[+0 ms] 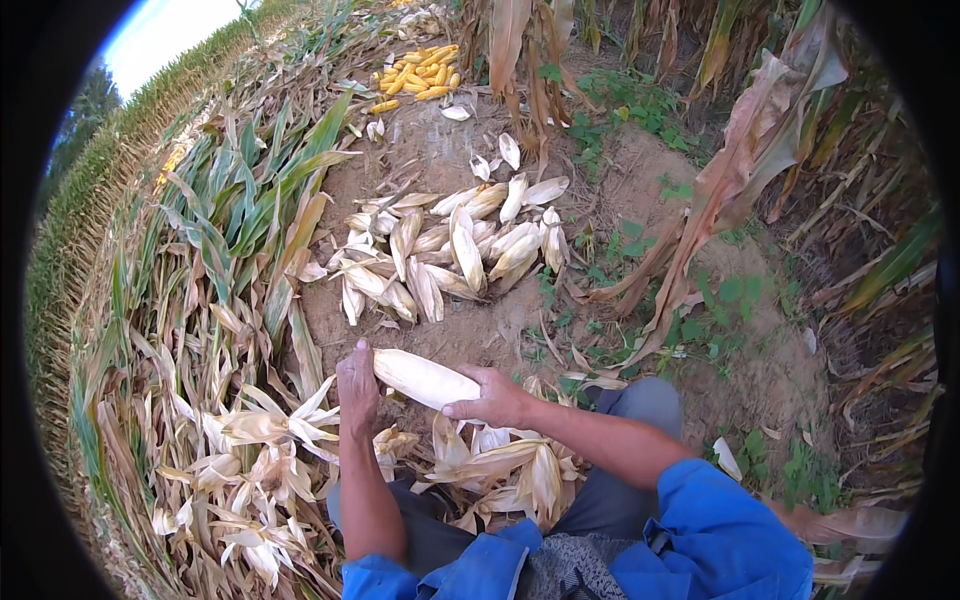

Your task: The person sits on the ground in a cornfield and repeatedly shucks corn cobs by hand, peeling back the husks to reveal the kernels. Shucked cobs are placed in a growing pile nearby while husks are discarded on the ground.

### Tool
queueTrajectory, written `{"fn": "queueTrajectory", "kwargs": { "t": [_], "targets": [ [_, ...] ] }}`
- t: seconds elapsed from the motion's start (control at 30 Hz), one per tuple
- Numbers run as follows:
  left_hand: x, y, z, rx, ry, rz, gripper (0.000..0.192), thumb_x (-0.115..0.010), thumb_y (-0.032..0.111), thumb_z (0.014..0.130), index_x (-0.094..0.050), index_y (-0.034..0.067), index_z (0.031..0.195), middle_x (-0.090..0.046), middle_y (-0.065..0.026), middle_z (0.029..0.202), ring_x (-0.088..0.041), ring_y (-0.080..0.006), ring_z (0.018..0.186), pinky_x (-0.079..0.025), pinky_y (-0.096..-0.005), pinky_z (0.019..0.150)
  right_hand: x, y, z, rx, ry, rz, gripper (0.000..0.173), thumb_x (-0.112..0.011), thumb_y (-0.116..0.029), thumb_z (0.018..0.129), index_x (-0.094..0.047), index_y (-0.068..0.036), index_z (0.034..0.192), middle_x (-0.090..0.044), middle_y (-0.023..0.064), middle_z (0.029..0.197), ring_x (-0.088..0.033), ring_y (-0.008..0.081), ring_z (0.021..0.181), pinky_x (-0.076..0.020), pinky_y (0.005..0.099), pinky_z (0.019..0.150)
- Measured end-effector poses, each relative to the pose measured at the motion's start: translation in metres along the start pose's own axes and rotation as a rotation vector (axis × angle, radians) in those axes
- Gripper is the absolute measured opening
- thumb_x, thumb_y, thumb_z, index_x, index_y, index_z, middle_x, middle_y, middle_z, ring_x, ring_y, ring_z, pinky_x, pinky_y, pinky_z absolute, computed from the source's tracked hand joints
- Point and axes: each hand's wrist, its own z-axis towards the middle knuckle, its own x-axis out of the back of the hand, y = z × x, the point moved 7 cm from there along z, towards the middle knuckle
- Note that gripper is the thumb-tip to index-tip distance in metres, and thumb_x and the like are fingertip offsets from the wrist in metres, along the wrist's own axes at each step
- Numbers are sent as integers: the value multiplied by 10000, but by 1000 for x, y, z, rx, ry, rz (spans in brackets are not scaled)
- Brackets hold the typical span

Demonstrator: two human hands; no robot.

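Note:
A husk-covered ear of corn [424,379] is held across my front, slightly tilted down to the right. My left hand [358,390] grips its left end, thumb pointing up; the fingers behind are mostly hidden. Around the right end closes my right hand [495,397], with the thumb along the near side. Just beyond lies a pile of ears in dry husks [465,247] on bare soil. Beneath my forearms, between my legs, loose pale husks [517,465] are heaped.
Farther off sits a pile of bare yellow corn cobs [420,71]. Flattened corn stalks and leaves [225,217] cover the ground at left, with opened husks [262,427] strewn over them. Standing dry corn plants [735,157] and low green weeds [712,307] flank the right side.

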Motion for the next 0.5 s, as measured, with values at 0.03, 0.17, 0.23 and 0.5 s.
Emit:
{"fn": "queueTrajectory", "kwargs": {
  "t": [0.03, 0.17, 0.23, 0.5],
  "targets": [
    [0, -4, 0, -9, 36, -48, 583, -382, 398, 1082, -476, 30, 639, -478, -42, 556, -419, -131, 505, -332, -348, 487, -2, 0, -2, -51, -30, 54, 831, -809, -476, 766, -527, 11, 1377, -687, 149, 1048, -674, 173, 814, -563, 309, 591],
    [6, -11, 7, -202, 206, -153, 555, -410, 362, 1084, -431, 44, 630, -393, 3, 553, -337, -96, 536, -286, -341, 507, -2, -10, 0, 140, 58, 205, 880, -819, -409, 800, -417, -26, 1482, -692, 81, 994, -637, 100, 654, -473, 220, 448],
    [7, 16, -1, -283, 258, -99, 512, -433, 293, 1081, -403, 46, 634, -341, 24, 573, -293, -82, 567, -254, -337, 518, -4, -18, -6, 63, 37, 223, 934, -817, -403, 810, -327, -102, 1546, -676, 69, 943, -597, 94, 577, -452, 219, 425],
    [14, 39, -12, -431, 402, 14, 514, -458, 229, 1067, -375, 23, 604, -327, 0, 540, -287, -96, 537, -246, -352, 491, -16, -19, -12, 6, -8, 364, 966, -808, -376, 842, -221, -201, 1588, -650, 44, 837, -556, 91, 503, -383, 210, 373]
  ]
}}
